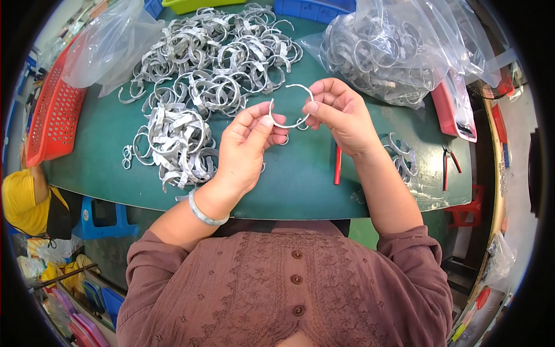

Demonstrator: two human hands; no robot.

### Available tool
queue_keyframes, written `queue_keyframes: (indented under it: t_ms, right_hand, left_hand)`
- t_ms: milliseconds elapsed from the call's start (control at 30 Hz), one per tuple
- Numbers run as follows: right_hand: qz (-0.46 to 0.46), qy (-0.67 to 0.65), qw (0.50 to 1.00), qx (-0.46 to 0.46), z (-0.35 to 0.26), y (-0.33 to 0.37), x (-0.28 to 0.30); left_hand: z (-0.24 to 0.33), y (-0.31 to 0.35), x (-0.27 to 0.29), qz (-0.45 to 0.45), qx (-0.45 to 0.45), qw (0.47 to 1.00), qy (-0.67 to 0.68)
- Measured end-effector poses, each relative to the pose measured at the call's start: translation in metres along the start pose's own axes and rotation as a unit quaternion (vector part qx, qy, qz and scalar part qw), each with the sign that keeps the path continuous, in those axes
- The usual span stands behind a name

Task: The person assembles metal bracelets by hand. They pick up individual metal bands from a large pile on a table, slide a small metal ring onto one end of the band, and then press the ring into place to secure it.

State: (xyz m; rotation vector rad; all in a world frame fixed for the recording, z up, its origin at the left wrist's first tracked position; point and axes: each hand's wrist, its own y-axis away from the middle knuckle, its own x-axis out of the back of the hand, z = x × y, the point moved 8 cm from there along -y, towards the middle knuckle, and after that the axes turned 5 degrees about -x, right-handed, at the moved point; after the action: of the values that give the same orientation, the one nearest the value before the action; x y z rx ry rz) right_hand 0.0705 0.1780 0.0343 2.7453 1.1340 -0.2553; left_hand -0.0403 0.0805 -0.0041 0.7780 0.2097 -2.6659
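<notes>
Between my two hands is an open, pale grey metal bangle (287,125), with a gap on its upper left side. My left hand (243,144) pinches its left end between thumb and fingers. On the right side of the curve, my right hand (341,113) grips it between thumb and forefinger. A heap of similar bangles (182,141) lies just left of my left hand, and a wider heap (202,52) spreads behind it. Below my right hand lies a red-handled tool (337,165), its upper part hidden. A few more bangles (402,156) rest right of my right forearm.
A clear plastic bag (376,58) full of bangles stands at the back right, near a pink basket (452,110). Red-handled pliers (446,165) lie at the green table's right. A red perforated basket (58,113) sits at the left edge; a person in yellow (26,199) is beyond.
</notes>
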Motion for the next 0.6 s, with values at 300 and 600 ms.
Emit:
queue_keyframes:
  t_ms: [300, 600]
  right_hand:
    - [-0.028, -0.035, 0.999, 0.004, 0.0019, -0.0005, 0.0013]
    - [-0.033, -0.038, 0.999, -0.003, 0.0077, -0.0021, 0.0037]
  left_hand:
    - [0.0029, 0.0001, 0.0002, -0.004, -0.025, 0.999, 0.024]
    - [0.0045, -0.0001, 0.0020, 0.014, -0.038, 0.999, 0.013]
